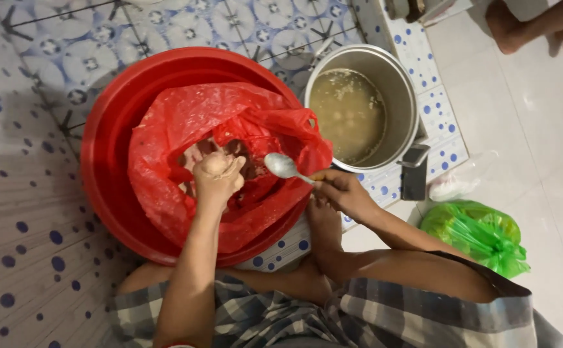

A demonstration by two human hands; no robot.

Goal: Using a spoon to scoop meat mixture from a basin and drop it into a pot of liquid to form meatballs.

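Over the red basin (110, 138), two hands work at a red plastic bag (178, 129).
Left hand (217, 175) is closed into a fist around a pale lump inside the bag; right hand (343, 192) grips a metal spoon (283, 166) above the basin's right edge. A steel pot (403, 90) of cloudy liquid stands just beside the basin, a green bag (478, 233) lies well apart.

The left hand (217, 175) hides what lies inside the red bag (185, 122) beneath it. Far beyond the right hand (343, 192), another person's foot (539, 26) is cut off by the top edge.
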